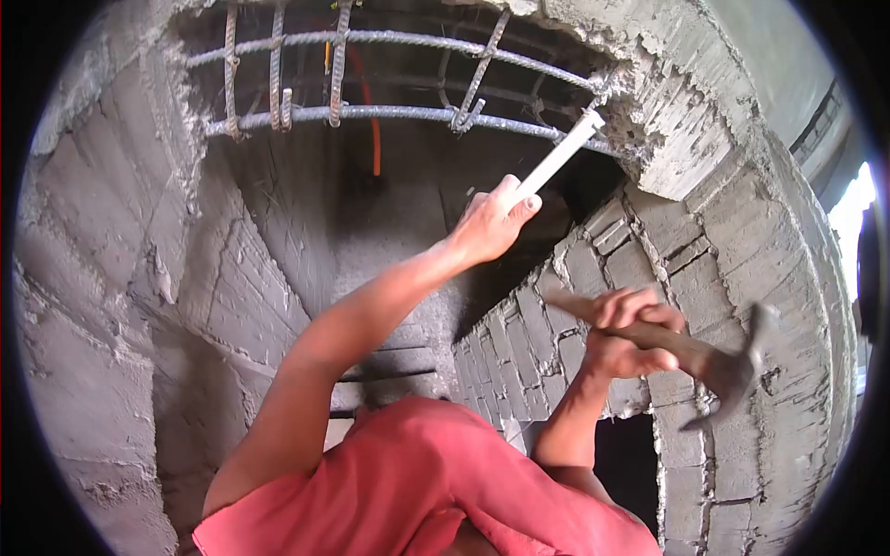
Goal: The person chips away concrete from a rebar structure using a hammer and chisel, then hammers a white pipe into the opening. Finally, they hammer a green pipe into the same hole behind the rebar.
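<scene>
My left hand (pixel 496 222) is wrapped round the lower end of a chisel (pixel 559 156), a straight, pale bar that slants up to the right. Its flared far end overlaps the lower rebar, right by the broken concrete edge (pixel 681 139). My right hand (pixel 635 334) grips the wooden handle of a claw hammer (pixel 728 371), slightly smeared by motion. The hammer's metal head is out to the right, in front of the brick wall and apart from the chisel.
Curved, ribbed rebars (pixel 399 113) with short cross bars span the gap at the top. An orange tube (pixel 375 144) hangs behind them. A brick wall (pixel 519 343) with rough mortar rises on the right, and a grey plastered wall (pixel 93 306) stands on the left.
</scene>
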`<state>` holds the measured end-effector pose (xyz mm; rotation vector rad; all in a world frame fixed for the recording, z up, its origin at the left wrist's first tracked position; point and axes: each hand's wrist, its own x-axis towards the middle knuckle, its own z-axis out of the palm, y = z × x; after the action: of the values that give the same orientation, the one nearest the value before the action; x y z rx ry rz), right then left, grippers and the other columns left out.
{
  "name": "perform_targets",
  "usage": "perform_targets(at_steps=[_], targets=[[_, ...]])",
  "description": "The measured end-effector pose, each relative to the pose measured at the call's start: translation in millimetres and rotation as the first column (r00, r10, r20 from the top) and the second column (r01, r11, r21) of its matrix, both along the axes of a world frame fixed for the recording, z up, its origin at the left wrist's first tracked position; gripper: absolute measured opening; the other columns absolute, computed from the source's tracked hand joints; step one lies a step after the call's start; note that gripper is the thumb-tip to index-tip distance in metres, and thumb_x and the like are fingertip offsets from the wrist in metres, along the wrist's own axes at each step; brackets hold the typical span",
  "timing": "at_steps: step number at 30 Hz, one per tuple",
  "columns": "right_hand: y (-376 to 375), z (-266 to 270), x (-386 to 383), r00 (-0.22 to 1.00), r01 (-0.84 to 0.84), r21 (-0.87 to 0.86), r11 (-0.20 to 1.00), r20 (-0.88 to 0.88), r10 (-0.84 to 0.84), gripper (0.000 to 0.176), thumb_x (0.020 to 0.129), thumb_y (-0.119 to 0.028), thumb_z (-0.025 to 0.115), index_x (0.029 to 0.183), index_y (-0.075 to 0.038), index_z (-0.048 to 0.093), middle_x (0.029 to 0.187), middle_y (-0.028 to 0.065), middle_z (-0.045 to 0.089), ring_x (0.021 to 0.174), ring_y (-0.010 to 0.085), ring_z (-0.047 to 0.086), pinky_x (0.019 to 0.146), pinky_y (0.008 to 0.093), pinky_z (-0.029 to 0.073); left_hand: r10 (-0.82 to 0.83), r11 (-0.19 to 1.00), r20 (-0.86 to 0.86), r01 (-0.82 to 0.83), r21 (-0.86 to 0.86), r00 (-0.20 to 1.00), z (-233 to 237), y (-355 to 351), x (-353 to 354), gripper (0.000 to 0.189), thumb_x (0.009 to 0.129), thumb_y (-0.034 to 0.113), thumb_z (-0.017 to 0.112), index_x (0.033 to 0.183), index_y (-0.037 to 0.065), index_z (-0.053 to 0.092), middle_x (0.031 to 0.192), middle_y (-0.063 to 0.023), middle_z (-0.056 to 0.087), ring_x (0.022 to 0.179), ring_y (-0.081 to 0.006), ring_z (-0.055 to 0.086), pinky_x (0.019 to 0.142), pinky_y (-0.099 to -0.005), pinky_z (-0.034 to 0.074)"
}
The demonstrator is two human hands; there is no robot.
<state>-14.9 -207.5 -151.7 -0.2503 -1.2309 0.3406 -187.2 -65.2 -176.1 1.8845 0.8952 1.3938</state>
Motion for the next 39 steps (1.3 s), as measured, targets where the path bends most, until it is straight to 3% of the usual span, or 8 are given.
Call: perform_targets(at_steps=[7,9,17,24,26,27,29,39], targets=[[-12.1,-29.5,22.4,0.995,0.015,-0.503,0.864,-0.075,-0.061,0.042,0.098,-0.049,0.057,0.103,-0.009,0.045,0.066,0.0039,0.049,0.049,0.0152,0.050,0.046,0.0304,0.046,0.135,0.834,-0.041,-0.092,0.543,0.990,63.2,-0.4,30.4,0.042,0.093,0.039,0.069,0.085,-0.001,0.058,0.070,-0.0121,0.060,0.061,-0.0282,0.063,0.056,-0.0367,0.048],[-5.7,-20.3,34.8,0.987,-0.004,-0.526,0.850,-0.140,-0.081,0.039,0.100,-0.046,0.055,0.102,-0.008,0.045,0.066,0.0033,0.049,0.049,0.0151,0.050,0.047,0.0311,0.048,-0.230,0.973,0.188,0.227,0.041,0.955,85.0,-3.4,47.7,0.040,0.092,0.040,0.070,0.085,0.002,0.059,0.068,-0.0045,0.061,0.051,-0.0145,0.060,0.047,-0.0272,0.047],[25.7,30.0,82.0,0.981,0.010,-0.139,0.990,-0.192,-0.037,0.042,0.098,-0.049,0.055,0.108,-0.009,0.045,0.075,0.0048,0.049,0.060,0.0181,0.053,0.058,0.0367,0.052,-0.623,0.730,0.311,0.676,-0.099,0.718,97.2,61.3,99.3,0.048,0.101,0.058,0.044,0.092,0.010,0.048,0.061,0.0050,0.041,0.046,-0.0044,0.042,0.041,-0.0210,0.037],[101.5,64.7,94.0,0.995,-0.058,0.409,0.911,-0.047,0.084,0.035,0.100,-0.040,0.053,0.102,-0.006,0.047,0.075,0.0077,0.049,0.055,0.0163,0.048,0.051,0.0295,0.047,-0.212,0.960,0.059,0.197,0.196,0.975,94.3,89.1,106.0,0.069,0.099,0.067,0.038,0.071,0.004,0.048,0.058,-0.0004,0.043,0.056,-0.0123,0.043,0.053,-0.0337,0.038],[149.1,50.5,98.1,0.988,-0.095,-0.025,0.995,-0.128,0.091,0.023,0.100,-0.025,0.055,0.091,-0.003,0.053,0.066,0.0047,0.051,0.053,0.0127,0.050,0.046,0.0260,0.042,-0.208,0.962,0.070,0.191,0.193,0.976,90.7,87.5,108.9,0.069,0.100,0.064,0.038,0.070,0.003,0.048,0.057,-0.0058,0.043,0.056,-0.0163,0.044,0.054,-0.0369,0.039],[145.4,68.2,94.5,0.855,0.450,-0.209,0.868,0.380,-0.352,0.024,0.100,-0.025,0.056,0.090,-0.003,0.055,0.061,-0.0003,0.049,0.051,0.0102,0.049,0.045,0.0261,0.040,-0.196,0.967,0.073,0.180,0.181,0.978,88.4,94.3,107.7,0.069,0.100,0.064,0.038,0.070,0.003,0.048,0.057,-0.0058,0.043,0.056,-0.0163,0.044,0.054,-0.0369,0.039],[158.6,60.3,105.6,0.777,0.563,-0.213,0.798,0.466,-0.423,0.029,0.101,-0.030,0.056,0.091,-0.003,0.056,0.061,-0.0029,0.047,0.049,0.0072,0.046,0.045,0.0251,0.038,-0.024,0.961,-0.037,0.033,0.275,0.999,82.1,102.7,99.4,0.066,0.101,0.061,0.040,0.069,0.004,0.047,0.057,-0.0032,0.045,0.054,-0.0146,0.047,0.055,-0.0354,0.042],[60.2,7.0,98.0,0.978,-0.194,-0.077,0.978,-0.089,0.187,0.042,0.099,-0.043,0.057,0.106,-0.003,0.045,0.075,0.0094,0.054,0.058,0.0176,0.054,0.054,0.0317,0.050,-0.160,0.966,0.314,0.213,-0.144,0.936,59.1,11.2,87.6,0.048,0.101,0.051,0.051,0.085,0.006,0.053,0.062,0.0036,0.046,0.052,-0.0049,0.040,0.048,-0.0259,0.035]])
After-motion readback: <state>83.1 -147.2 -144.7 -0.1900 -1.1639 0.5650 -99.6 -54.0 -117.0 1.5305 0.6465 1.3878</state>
